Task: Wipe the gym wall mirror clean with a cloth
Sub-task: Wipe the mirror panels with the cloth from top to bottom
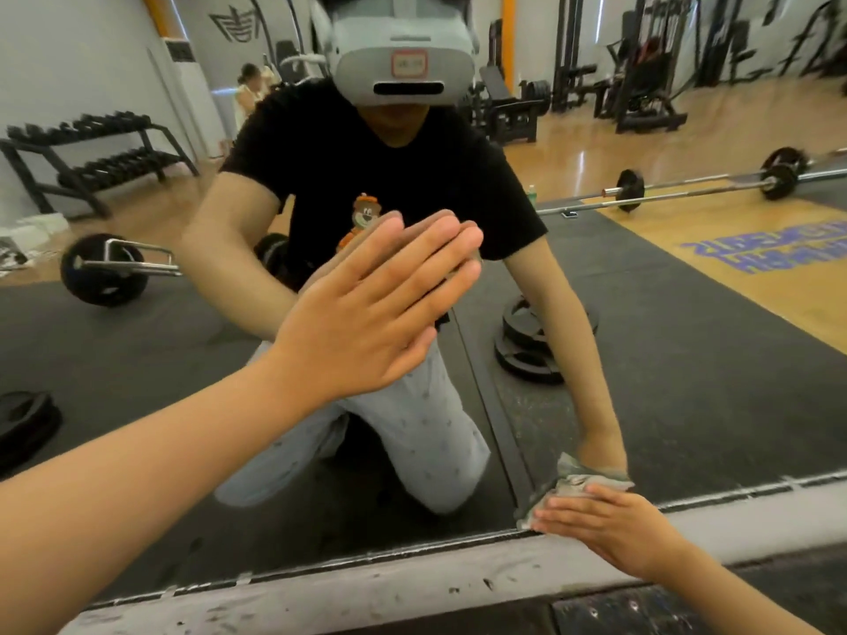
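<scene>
Currently logged: my left hand (pixel 366 309), fingers straight and together, palm flat on the wall mirror (pixel 687 359). My right hand (pixel 609 529), fingers straight and close, presses a grey cloth (pixel 573 481) against the glass at its bottom edge, just right of the vertical panel seam (pixel 486 382). Pale scuffed sill (pixel 366 584) directly below. Open glass above and right of the cloth.

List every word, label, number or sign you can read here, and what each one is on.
Nothing reads clearly.
Blue lettering on the yellow floor, reflected in the wall mirror: reversed, blurred, unreadable.
Red-bordered label on the white headset: too blurred.
Black emblem on the pale wall: no legible letters.
</scene>
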`<state>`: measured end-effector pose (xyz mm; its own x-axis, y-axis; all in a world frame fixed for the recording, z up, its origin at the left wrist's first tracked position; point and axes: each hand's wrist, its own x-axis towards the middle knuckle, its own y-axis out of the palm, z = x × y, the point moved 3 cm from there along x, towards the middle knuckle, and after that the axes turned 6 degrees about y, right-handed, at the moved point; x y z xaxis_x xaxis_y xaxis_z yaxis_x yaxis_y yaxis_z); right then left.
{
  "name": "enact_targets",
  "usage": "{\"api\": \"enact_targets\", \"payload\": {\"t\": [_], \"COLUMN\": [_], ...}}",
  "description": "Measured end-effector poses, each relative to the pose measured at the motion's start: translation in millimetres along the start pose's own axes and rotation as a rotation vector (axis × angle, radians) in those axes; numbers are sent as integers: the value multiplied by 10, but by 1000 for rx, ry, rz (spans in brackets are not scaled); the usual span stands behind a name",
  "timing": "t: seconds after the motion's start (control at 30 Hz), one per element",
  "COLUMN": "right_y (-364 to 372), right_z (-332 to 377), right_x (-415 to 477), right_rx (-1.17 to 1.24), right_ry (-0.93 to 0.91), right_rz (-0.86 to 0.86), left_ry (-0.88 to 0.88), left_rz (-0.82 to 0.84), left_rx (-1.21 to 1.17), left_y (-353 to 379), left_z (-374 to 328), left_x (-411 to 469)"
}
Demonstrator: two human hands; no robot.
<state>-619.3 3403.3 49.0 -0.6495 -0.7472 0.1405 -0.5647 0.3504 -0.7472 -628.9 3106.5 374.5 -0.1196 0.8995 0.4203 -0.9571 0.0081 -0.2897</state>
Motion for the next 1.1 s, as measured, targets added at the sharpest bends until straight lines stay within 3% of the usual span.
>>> {"api": "enact_targets", "payload": {"t": [0.2, 0.37, 0.57, 0.77, 0.9, 1.1], "right_y": [-26, -374, -1272, -2154, -2687, -3439], "right_z": [229, 266, -378, -1158, -1604, -2221], "right_x": [92, 423, 927, 1184, 1309, 1505], "right_rx": [248, 284, 301, 278, 256, 200], "right_ry": [229, 451, 664, 783, 848, 911], "right_rz": [-158, -361, -684, -747, -779, -842], "left_ry": [-23, -37, -29, -169, -256, -210], "left_rz": [-25, -24, -14, -69, -182, -203], "left_rx": [32, 27, -1, -281, -210, -45], "left_y": [14, 22, -7, -255, -473, -664], "left_z": [-28, -25, -22, 7, 573, 1535], "left_x": [30, 30, 37, 199, 490, 998]}}
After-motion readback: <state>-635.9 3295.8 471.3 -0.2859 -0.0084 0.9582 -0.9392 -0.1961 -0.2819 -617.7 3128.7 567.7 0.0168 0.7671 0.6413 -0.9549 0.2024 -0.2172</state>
